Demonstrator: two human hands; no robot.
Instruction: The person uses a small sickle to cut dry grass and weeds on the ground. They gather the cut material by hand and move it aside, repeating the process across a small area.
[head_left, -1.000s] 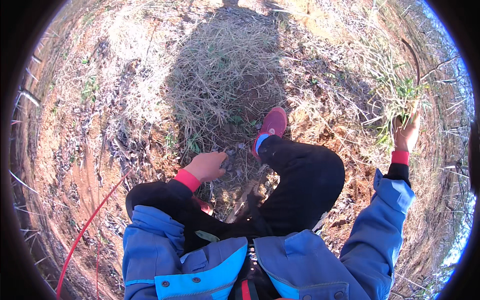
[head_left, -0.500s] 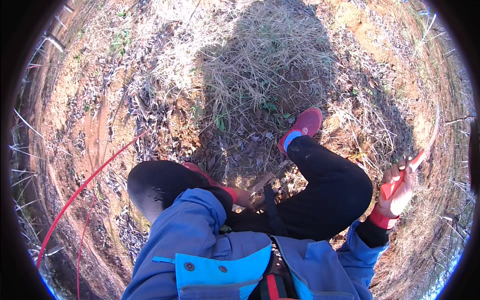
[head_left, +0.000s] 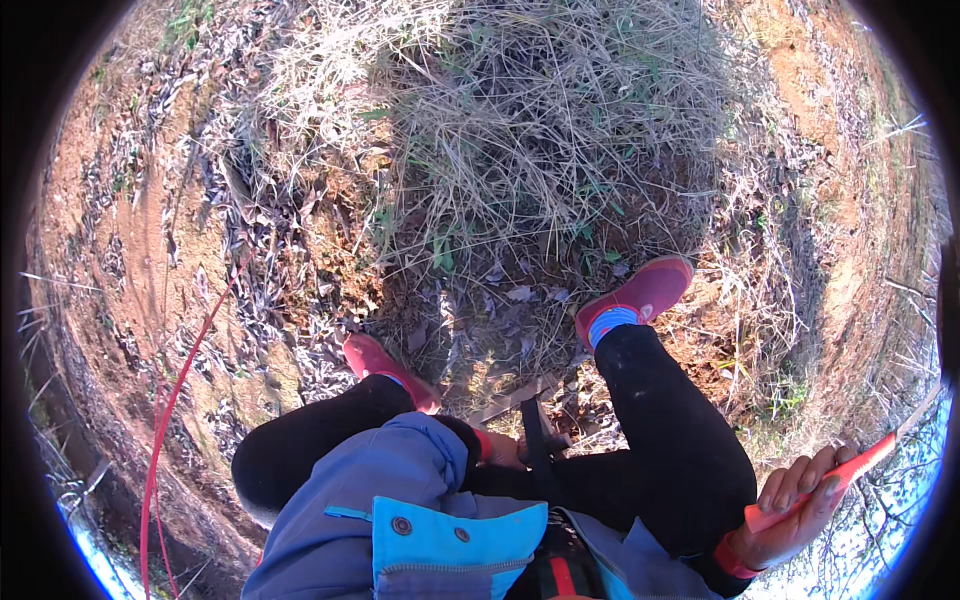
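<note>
My right hand [head_left: 800,510], at the lower right, is closed around the red handle of what looks like a pruning saw [head_left: 860,465]. Its narrow pale blade points up and outward to the right rim. Low between my bent legs is my left hand [head_left: 503,450], beside a dark hanging strap [head_left: 537,435]. A brown piece of wood [head_left: 510,398] lies just beyond that hand. The left fingers are mostly hidden by the strap and shade, so what they touch is unclear.
Dry cut grass [head_left: 550,130] is heaped in front of my feet, partly in shadow. My red shoes [head_left: 640,290] stand on leaf-strewn, reddish soil. A thin red cord or tube [head_left: 175,395] curves along the left. Bare twigs [head_left: 910,300] show near the right rim.
My right hand has moved lower with the saw, whose blade now leans further outward. My left hand has shifted slightly down and right in the picture. Both legs look more spread.
</note>
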